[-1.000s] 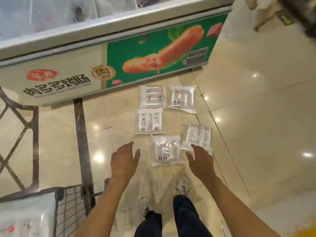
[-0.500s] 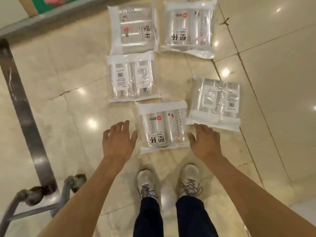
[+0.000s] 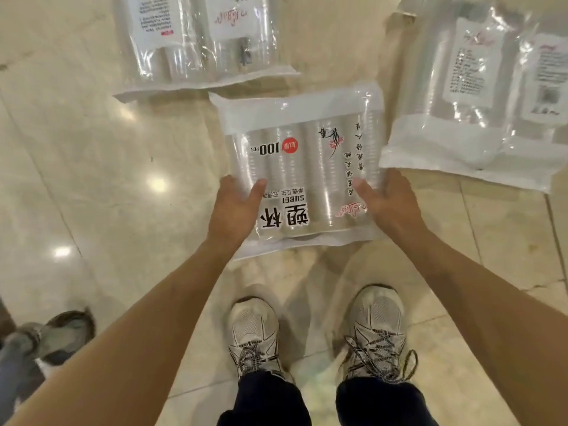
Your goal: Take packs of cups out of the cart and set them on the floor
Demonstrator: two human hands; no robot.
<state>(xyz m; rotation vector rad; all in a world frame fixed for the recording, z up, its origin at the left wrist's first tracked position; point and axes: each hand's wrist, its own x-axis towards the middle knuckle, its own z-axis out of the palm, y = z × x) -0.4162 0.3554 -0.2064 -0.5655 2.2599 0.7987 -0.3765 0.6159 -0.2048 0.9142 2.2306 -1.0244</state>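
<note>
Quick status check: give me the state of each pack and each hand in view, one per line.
Middle cup pack: sealed, printed side up, gripped at both near corners.
Left hand: grips the pack's left edge, thumb on top.
Right hand: grips the pack's right edge, thumb on top.
Upper-left pack: sealed, flat on the floor, untouched.
Right pack: sealed, flat on the floor, untouched.

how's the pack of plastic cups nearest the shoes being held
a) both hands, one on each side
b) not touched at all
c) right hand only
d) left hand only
a: the left hand and the right hand each grip a side of the pack of plastic cups, thumbs on top.
</note>
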